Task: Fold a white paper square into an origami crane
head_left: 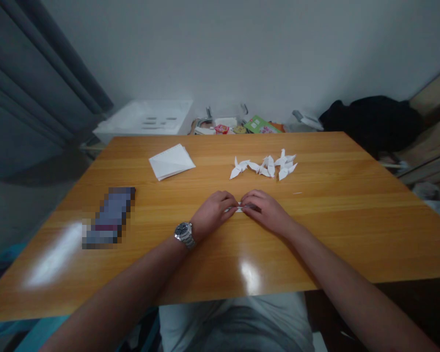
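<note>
Wooden table (pixel 337 220) is in front of you, before a plain wall. On its far part, several white figures (pixel 269 166) sit close together, and these look finished. Nearer to you, your left hand (pixel 220 208) and right hand (pixel 262 206) pinch a small paper (pixel 239 210) at its two ends; it seems only partly folded. Left of the figures, flat sheets (pixel 172 162) lie, apparently not yet shaped.

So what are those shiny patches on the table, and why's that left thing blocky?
Head view: probably light reflecting off the glossy table, one glare beside the blocky object, another near the front edge; head view: square pixels cover that object, hiding details; head view: folds in the small paper between left hand and right hand aren't clear.
</note>
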A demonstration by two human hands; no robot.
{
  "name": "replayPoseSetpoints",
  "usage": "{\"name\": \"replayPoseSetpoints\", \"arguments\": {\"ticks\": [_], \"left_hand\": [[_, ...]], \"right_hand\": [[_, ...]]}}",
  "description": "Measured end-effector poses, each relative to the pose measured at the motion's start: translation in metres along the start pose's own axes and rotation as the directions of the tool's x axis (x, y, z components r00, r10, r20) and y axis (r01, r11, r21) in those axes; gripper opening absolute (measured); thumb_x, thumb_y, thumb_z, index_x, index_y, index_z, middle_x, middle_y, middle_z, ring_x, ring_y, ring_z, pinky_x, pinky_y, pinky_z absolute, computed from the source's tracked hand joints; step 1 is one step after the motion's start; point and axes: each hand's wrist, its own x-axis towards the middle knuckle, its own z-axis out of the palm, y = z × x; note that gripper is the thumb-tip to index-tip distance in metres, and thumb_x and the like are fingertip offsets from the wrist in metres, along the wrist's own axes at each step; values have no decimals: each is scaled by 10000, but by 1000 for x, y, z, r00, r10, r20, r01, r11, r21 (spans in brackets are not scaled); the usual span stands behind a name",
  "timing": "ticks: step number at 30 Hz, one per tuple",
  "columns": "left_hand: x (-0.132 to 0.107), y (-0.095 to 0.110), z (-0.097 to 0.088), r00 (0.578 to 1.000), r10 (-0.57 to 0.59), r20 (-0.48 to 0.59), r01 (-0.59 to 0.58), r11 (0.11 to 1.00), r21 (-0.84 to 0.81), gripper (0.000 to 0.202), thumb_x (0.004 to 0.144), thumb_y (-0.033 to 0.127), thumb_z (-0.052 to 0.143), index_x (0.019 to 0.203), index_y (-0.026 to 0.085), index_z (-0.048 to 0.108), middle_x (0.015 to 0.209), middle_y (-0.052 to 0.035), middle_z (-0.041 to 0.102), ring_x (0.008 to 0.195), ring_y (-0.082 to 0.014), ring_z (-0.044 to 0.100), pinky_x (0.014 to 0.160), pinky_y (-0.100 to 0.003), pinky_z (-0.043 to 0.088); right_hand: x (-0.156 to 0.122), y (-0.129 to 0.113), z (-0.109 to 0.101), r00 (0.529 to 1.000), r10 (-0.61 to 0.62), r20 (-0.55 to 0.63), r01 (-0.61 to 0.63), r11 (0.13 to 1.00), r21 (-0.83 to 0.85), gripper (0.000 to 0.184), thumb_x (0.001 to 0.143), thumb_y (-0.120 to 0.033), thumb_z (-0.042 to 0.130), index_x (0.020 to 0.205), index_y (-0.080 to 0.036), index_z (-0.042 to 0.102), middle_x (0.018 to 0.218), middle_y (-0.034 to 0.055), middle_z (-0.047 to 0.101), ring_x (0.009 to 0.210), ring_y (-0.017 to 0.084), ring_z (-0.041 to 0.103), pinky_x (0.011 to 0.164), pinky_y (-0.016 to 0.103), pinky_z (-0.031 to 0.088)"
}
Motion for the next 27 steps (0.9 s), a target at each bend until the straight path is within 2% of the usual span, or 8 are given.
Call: {"name": "replayPoseSetpoints", "arguments": {"ticks": [4, 7, 17, 23, 27], "left_hand": [[0, 2, -2, 999, -37, 4, 38, 999, -27, 178, 995, 279, 508, 1063, 179, 638, 1037, -75, 664, 974, -210, 598, 894, -352, 489], [0, 3, -3, 998, -59, 7, 59, 997, -43, 177, 994, 284, 510, 1093, 187, 621, 1052, -70, 664, 988, -215, 595, 894, -355, 486], [-1, 2, -2, 994, -106, -25, 106, 994, -15, 180, 966, 309, 565, 1039, 178, 664, 1006, -71, 643, 949, -214, 588, 869, -355, 486], [0, 3, -3, 996, -76, -35, 76, 997, -16, 200, 988, 303, 532, 981, 178, 688, 962, -67, 646, 911, -196, 595, 849, -336, 489], [1, 4, -4, 997, -66, -39, 65, 998, -13, 190, 983, 288, 546, 966, 164, 690, 960, -73, 650, 903, -194, 594, 843, -330, 484]], "right_hand": [[1, -4, -2, 998, 65, -2, -65, 998, -8, 61, 920, -211, 652, 981, -213, 661, 959, 52, 658, 921, 208, 604, 820, 351, 480], [1, -5, -2, 996, 91, -19, -91, 996, -18, 118, 908, -226, 672, 1025, -215, 677, 986, 59, 655, 940, 214, 605, 838, 356, 475], [1, -7, -4, 994, 102, -25, -102, 995, 7, 99, 932, -292, 649, 958, -202, 680, 946, 61, 641, 906, 209, 596, 815, 350, 474], [1, -5, -4, 996, 81, -43, -80, 997, 19, 112, 940, -312, 635, 934, -207, 674, 930, 58, 634, 878, 205, 589, 793, 348, 477], [1, -6, -3, 996, 73, -48, -72, 997, 22, 77, 941, -272, 631, 923, -203, 660, 932, 56, 625, 888, 200, 588, 799, 341, 473]]}}
